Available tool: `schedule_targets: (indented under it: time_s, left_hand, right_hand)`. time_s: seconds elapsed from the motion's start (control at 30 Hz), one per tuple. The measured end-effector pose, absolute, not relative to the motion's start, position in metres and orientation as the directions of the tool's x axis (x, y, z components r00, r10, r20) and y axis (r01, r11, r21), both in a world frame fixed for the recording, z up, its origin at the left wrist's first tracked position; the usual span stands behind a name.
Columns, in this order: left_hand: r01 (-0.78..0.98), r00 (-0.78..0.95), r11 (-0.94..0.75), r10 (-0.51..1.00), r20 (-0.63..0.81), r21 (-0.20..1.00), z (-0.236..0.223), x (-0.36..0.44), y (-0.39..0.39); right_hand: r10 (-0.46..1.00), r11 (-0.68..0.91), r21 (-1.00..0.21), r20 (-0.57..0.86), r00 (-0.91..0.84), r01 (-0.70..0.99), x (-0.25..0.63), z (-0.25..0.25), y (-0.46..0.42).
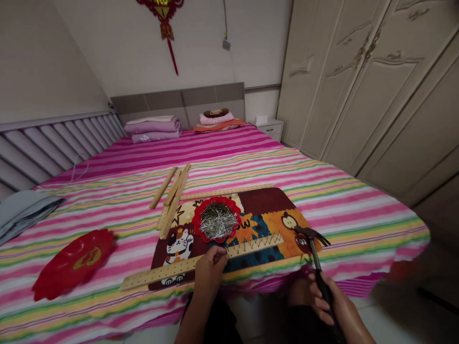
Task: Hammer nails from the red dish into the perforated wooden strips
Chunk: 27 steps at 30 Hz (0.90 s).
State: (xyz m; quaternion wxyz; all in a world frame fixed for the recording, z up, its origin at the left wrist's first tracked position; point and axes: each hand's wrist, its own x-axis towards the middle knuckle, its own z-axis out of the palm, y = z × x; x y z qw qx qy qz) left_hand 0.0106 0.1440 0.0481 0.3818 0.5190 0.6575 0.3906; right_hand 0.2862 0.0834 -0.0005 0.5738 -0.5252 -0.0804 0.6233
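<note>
My left hand (211,270) is closed in a pinch on the long wooden strip (161,274), which lies across a colourful cartoon mat (265,210); whether a nail is between the fingers I cannot tell. A row of nails (257,242) stands along the strip's right part. My right hand (328,298) grips the black handle of a claw hammer (311,237), whose head hovers over the mat's right end. A red scalloped dish (196,220) full of loose nails (218,220) sits on the mat just behind the strip.
Several loose wooden sticks (174,191) and another long strip (229,192) lie behind the mat on the striped bed (322,191). A second red dish (75,262) lies at the left. Grey cloth (25,210) is at the far left; folded bedding (154,128) sits by the headboard. Wardrobes (376,86) stand on the right.
</note>
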Motion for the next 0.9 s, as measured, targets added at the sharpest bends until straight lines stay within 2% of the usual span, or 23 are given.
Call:
schedule_targets:
  time_s: [0.17,0.9]
  left_hand:
    - [0.454,-0.193,0.177,0.976,-0.098,0.873,0.039,0.014,0.146]
    - [0.565,-0.2,0.153,0.979,-0.046,0.811,0.044,0.022,0.14]
  right_hand:
    - [0.801,-0.331,-0.703,-0.561,0.207,-0.629,0.287,-0.003,0.083]
    - [0.808,-0.319,-0.706,-0.551,0.209,-0.632,0.285,0.001,0.081]
